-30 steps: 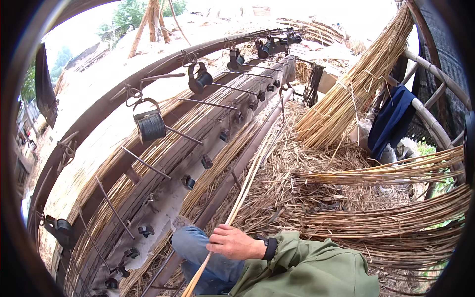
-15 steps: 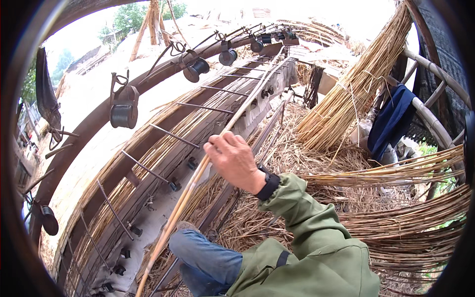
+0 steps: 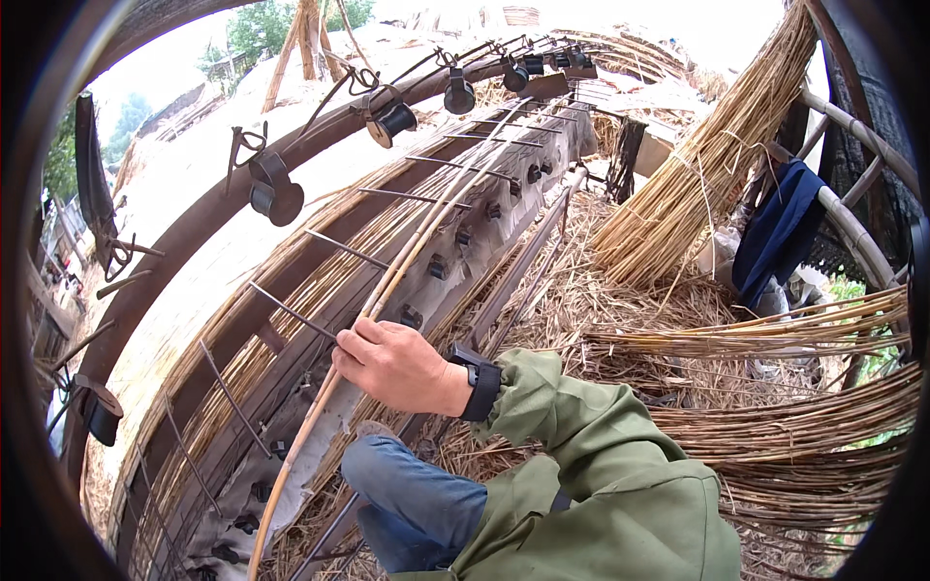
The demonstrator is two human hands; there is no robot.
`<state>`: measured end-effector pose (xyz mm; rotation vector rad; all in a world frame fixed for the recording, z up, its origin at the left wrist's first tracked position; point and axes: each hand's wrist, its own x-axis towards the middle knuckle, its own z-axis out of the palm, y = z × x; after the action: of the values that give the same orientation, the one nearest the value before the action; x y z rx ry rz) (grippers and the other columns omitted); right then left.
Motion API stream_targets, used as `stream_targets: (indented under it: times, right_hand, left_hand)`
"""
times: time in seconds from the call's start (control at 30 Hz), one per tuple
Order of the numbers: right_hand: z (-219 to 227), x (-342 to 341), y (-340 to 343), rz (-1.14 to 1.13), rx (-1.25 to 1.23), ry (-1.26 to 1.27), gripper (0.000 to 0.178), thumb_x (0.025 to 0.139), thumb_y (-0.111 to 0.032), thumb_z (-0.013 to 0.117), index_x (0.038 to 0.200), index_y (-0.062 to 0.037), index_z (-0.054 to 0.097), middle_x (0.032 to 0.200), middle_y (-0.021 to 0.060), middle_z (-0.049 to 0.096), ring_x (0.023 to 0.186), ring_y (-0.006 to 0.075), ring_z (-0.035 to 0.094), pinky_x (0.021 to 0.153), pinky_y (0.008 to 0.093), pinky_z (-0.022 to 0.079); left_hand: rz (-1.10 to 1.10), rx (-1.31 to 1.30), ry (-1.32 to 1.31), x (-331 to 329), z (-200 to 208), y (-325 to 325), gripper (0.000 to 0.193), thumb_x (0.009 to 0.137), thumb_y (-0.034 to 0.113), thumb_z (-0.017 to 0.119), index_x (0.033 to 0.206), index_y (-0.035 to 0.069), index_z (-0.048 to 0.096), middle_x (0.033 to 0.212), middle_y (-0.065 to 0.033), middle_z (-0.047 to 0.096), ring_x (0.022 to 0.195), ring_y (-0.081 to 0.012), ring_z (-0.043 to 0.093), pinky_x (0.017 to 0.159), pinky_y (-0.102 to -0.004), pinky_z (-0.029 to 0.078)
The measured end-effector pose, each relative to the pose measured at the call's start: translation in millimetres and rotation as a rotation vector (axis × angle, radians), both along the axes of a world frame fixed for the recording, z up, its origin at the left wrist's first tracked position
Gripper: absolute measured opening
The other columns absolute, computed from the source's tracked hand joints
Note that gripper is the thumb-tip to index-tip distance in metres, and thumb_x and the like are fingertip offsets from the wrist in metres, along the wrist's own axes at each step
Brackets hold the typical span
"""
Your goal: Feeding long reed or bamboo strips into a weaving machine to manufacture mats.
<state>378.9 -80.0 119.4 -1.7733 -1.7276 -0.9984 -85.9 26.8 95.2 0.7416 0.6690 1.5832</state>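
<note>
My right hand [image 3: 402,366], with a black watch at its wrist, is closed round a pair of long pale reed stalks [image 3: 296,450]. The stalks run from the bottom edge up to the far end of a long wooden frame [image 3: 266,266], lying across its metal rods [image 3: 346,249]. Beside my knuckles one rod's tip [image 3: 327,334] comes close to the stalks. Black clips [image 3: 438,266] line the frame's near side over a grey sheet. No part of my left hand shows.
Wire spools [image 3: 391,120] hang from a curved beam [image 3: 174,228] beyond the frame. A tied reed bundle [image 3: 712,145] leans at the back right by a dark blue cloth [image 3: 780,228]. More reed bundles [image 3: 794,426] lie at right, above straw litter [image 3: 581,290].
My right hand has slid down and left along the frame, staying closed on the stalks. The stalks now lie further left, nearer the rods. The view has shifted slightly.
</note>
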Motion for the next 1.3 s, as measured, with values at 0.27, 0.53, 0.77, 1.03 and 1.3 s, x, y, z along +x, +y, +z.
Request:
stream_targets:
  times: [0.27,0.53,0.77,1.03,1.3]
  right_hand:
    - [0.6,-12.2,12.5,0.091,-0.022,0.042,0.021,0.065,-0.013,0.055,0.084,-0.0024,0.057,0.082,0.0055,0.048,0.075,0.0184,0.051,0.064,0.0258,0.048]
    - [5.3,-0.9,-3.0,0.016,-0.025,0.068,0.018,0.066,-0.009,0.057,0.084,-0.0051,0.057,0.080,0.0041,0.049,0.076,0.0183,0.053,0.062,0.0264,0.048]
    - [20.7,-20.9,8.2,0.197,-0.227,0.000,0.020,0.068,-0.014,0.056,0.086,-0.0048,0.057,0.078,0.0036,0.049,0.070,0.0167,0.054,0.059,0.0276,0.048]
    - [-4.7,-20.3,-11.0,0.258,0.064,0.032,0.027,0.065,-0.010,0.058,0.091,-0.0020,0.060,0.090,0.0071,0.054,0.072,0.0181,0.058,0.060,0.0277,0.050]
    - [14.5,-30.5,15.5,0.242,0.095,0.068,0.018,0.067,0.003,0.064,0.085,0.0008,0.064,0.080,0.0117,0.062,0.067,0.0222,0.062,0.055,0.0275,0.051]
  left_hand:
    - [-0.043,0.001,0.007,38.0,-7.4,-4.4,0.041,0.088,0.040,0.051,0.089,-0.001,0.057,0.073,-0.0096,0.057,0.063,-0.0178,0.053,0.052,-0.0268,0.041]
    - [-0.118,-0.004,-0.109,21.3,-5.5,-13.3,0.035,0.088,0.034,0.053,0.092,0.000,0.057,0.084,-0.0098,0.059,0.074,-0.0206,0.055,0.062,-0.0304,0.046]
    - [-0.133,0.335,-0.014,20.4,-8.8,-35.5,0.033,0.087,0.032,0.055,0.103,0.003,0.056,0.101,-0.0078,0.058,0.083,-0.0218,0.056,0.066,-0.0300,0.047]
    - [-0.027,0.272,-0.072,-25.0,-8.3,-20.0,0.026,0.085,0.029,0.059,0.092,0.003,0.058,0.090,-0.0079,0.059,0.071,-0.0173,0.053,0.063,-0.0265,0.046]
    - [-0.004,0.448,-0.340,-63.6,5.4,-2.9,0.021,0.093,0.026,0.045,0.103,0.009,0.053,0.082,-0.0026,0.055,0.058,-0.0071,0.047,0.045,-0.0193,0.042]
